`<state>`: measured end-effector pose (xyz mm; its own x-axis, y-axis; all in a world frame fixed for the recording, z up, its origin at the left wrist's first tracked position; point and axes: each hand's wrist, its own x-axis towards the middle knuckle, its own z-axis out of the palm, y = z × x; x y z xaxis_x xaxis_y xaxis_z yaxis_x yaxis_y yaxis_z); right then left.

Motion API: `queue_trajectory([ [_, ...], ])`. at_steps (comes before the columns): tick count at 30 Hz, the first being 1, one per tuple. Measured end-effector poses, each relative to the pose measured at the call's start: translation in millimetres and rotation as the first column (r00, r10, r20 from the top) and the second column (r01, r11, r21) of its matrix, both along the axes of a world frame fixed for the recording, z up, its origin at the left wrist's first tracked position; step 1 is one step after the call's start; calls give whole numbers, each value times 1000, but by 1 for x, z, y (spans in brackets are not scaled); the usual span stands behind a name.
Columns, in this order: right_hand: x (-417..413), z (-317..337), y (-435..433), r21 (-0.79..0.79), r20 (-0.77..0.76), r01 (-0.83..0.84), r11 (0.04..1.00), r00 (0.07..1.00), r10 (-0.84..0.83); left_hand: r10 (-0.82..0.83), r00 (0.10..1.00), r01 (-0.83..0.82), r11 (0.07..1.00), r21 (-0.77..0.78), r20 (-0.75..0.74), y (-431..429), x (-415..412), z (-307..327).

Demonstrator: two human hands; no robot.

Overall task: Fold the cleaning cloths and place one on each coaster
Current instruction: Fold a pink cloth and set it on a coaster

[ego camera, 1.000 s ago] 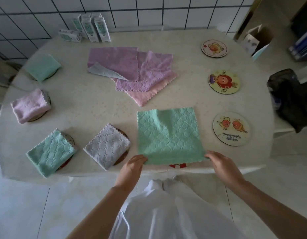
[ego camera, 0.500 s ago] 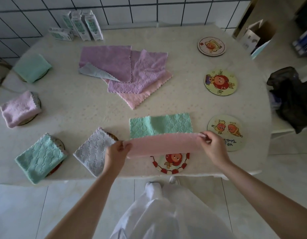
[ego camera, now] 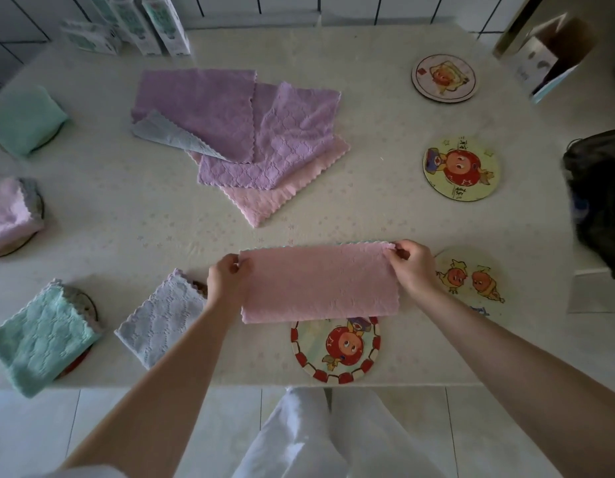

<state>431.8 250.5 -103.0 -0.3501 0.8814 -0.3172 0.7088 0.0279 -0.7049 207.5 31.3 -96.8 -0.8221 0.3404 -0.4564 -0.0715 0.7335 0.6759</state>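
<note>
A cloth (ego camera: 320, 282), pink side up with a green edge at its far side, lies folded in half near the table's front. My left hand (ego camera: 226, 276) pinches its far left corner and my right hand (ego camera: 411, 265) pinches its far right corner. Its near edge overlaps a red-rimmed coaster (ego camera: 335, 353). Three bare coasters sit on the right: one (ego camera: 471, 282) beside my right hand, one (ego camera: 460, 169) farther back, one (ego camera: 443, 77) at the far right. Folded cloths cover coasters on the left: grey (ego camera: 157, 326), green (ego camera: 37, 336), pink (ego camera: 9, 215), green (ego camera: 23, 119).
A loose pile of purple, pink and grey cloths (ego camera: 237, 132) lies in the middle of the table (ego camera: 126, 219). Small cartons (ego camera: 144, 22) stand along the back wall. A dark bag (ego camera: 599, 194) and an open box (ego camera: 547, 53) sit beyond the right edge.
Both hands lifted the green cloth's near edge and carried it away from me to the far edge, folding it in half with the pink side up. This uncovered the red-rimmed coaster.
</note>
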Motion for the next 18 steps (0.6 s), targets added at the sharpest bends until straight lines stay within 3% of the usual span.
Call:
queue_trajectory([
  [12, -5, -5, 10, 1, 80, 2, 1000, 997, -2, -52, 994, 42, 994, -102, -95, 15, -9, -6],
  [18, 3, 3, 9, 46, 45, 17, 999, 999, -19, 21, 992, -33, 995, -98, -124, 12, 8, 7],
])
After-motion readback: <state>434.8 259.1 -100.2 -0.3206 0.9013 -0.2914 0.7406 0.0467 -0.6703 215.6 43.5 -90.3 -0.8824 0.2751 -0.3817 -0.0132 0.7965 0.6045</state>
